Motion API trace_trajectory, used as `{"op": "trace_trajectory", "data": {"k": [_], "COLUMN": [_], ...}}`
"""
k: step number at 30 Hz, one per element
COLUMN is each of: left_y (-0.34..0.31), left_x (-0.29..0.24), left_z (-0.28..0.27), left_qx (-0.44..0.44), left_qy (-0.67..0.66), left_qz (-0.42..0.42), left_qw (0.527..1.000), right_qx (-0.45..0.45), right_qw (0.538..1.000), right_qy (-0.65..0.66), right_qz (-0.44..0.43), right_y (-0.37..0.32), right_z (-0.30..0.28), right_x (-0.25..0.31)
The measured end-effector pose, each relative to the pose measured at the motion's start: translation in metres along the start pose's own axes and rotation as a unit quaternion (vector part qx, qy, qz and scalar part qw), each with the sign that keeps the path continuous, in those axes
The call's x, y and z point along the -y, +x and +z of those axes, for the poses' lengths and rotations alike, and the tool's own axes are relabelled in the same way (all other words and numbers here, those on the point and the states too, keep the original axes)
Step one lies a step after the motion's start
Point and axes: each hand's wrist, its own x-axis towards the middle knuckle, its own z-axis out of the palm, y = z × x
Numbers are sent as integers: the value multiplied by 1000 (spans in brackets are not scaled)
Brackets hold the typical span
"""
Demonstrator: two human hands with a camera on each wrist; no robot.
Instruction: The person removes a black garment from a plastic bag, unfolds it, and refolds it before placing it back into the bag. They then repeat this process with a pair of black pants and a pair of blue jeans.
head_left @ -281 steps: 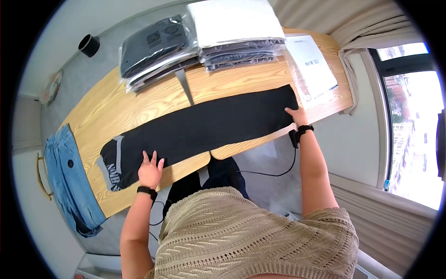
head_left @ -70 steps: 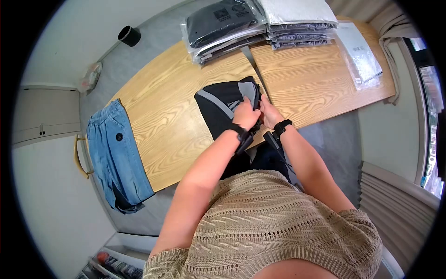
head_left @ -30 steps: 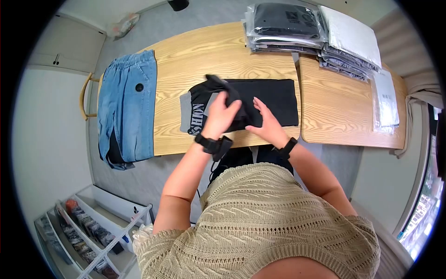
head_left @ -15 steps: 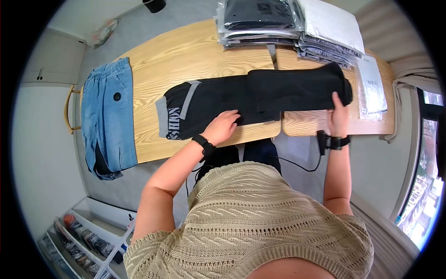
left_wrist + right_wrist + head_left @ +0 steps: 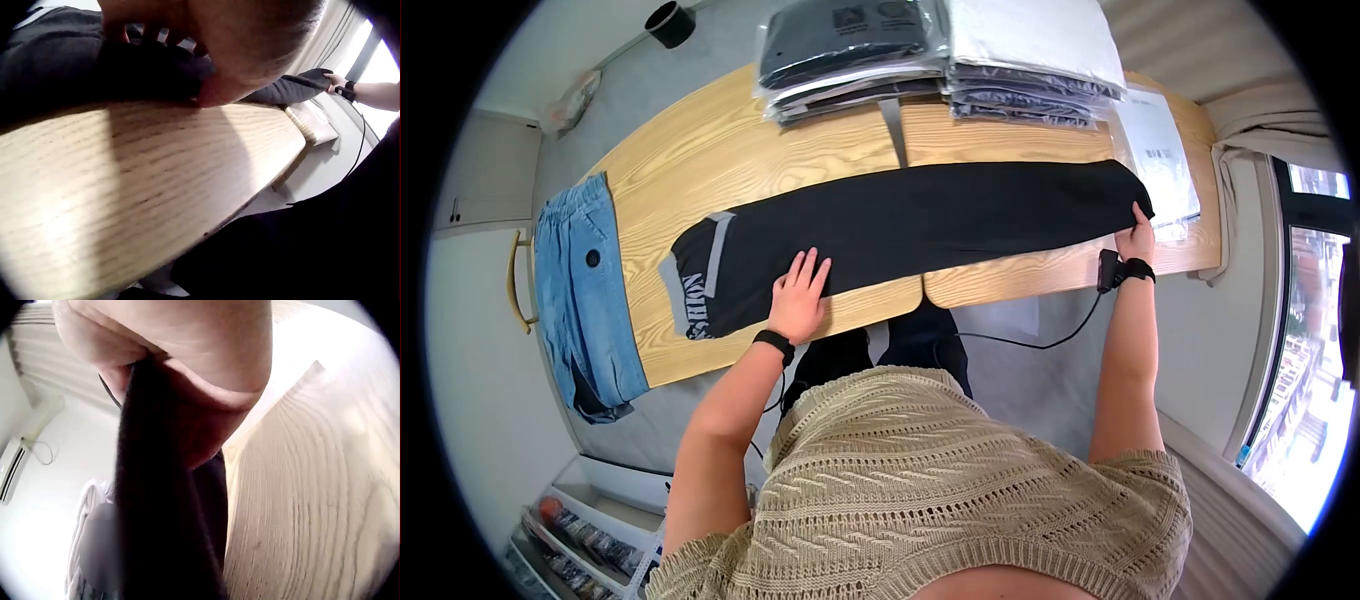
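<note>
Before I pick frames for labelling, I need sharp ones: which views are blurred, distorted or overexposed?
Head view: sharp, but fisheye bends the table, window blown out. Left wrist: left hand close and unfocused. Right wrist: right hand and black trousers blurred, table glaring.

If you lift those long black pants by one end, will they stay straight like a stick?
Probably not: the black pants lie limp and flat on the table, so they would likely droop. They seem light: the right hand just pinches one end. The flat left hand likely stops sliding.
</note>
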Motion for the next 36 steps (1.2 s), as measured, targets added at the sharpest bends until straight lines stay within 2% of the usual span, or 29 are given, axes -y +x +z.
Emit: {"op": "trace_trajectory", "data": {"k": [2, 3, 4, 5, 6, 7, 8, 10, 14, 15, 16, 17, 18, 19, 20, 21, 22, 23, 24, 26, 28, 30, 32, 34, 35, 36], "left_y": [1, 1, 2, 3, 5, 6, 8, 10, 11, 11, 10, 9, 8, 7, 6, 5, 4, 3, 2, 1, 0, -1, -2, -2, -3, -3], "left_x": [-6, -7, -11, -16, -20, -22, -23, -25, -25, -26, -25, -23, -20, -17, -14, -11, -9, -7, -6, -2, 2, 3, 4, 5, 6, 7], "left_z": [7, 12, 11, 10, 8, 10, 10, 11, 11, 8, 7, 7, 8, 8, 8, 7, 5, 5, 2, 2, 2, 0, 0, 3, 6, 7], "left_qx": [-8, -10, 9, 21, 33, 38, 44, 58, 56, 55, 54, 52, 45, 37, 34, 34, 33, 28, 30, 27, 35, 42, 39, 29, 18, 7], "left_qy": [16, 10, 13, 13, 12, 8, 5, 3, 1, -4, -9, -10, -14, -18, -18, -27, -35, -39, -45, -41, -39, -30, -38, -47, -47, -46], "left_qz": [-16, -25, -42, -60, -77, -91, -101, -118, -119, -116, -112, -112, -99, -85, -86, -72, -58, -50, -42, -26, -17, -11, -12, -10, -6, -1], "left_qw": [1000, 1000, 999, 998, 996, 995, 994, 991, 991, 992, 992, 992, 994, 995, 996, 996, 997, 998, 998, 998, 998, 999, 998, 998, 999, 999], "right_qx": [-41, -37, -15, -162, -89, -115, -166, -153, -150, -116, -67, -48, -51, -150, -239, -155, -151, -138, -122, -95, -31, 112, 216, 292, 321, 323], "right_qw": [997, 996, 995, 982, 973, 990, 979, 977, 976, 956, 807, 811, 784, 890, 945, 952, 952, 901, 828, 792, 795, 723, 624, 537, 515, 516], "right_qy": [69, 71, -92, -93, -207, -84, 77, 100, 92, -265, -585, -573, -606, -426, -222, -221, -220, -350, -470, -550, -569, -536, -624, -710, -727, -725], "right_qz": [14, 31, -18, -5, -54, -10, 91, 109, 127, 42, -49, -111, -128, -57, 17, -147, -148, -217, -281, -248, -206, -422, -417, -350, -321, -321], "right_y": [-15, -8, 24, 0, 48, -5, -17, -31, -34, -32, -30, -1, -3, -29, -60, -60, -64, -67, -84, -139, -174, -191, -208, -217, -210, -213], "right_z": [13, -4, -59, -30, -111, -41, -16, 4, 7, -1, -15, -54, -48, 6, 66, 77, 84, 93, 121, 191, 233, 251, 263, 259, 244, 246], "right_x": [-4, -12, -37, -48, -84, -77, -73, -75, -73, -71, -72, -85, -79, -63, -49, -60, -63, -68, -68, -73, -105, -163, -217, -269, -295, -296]}}
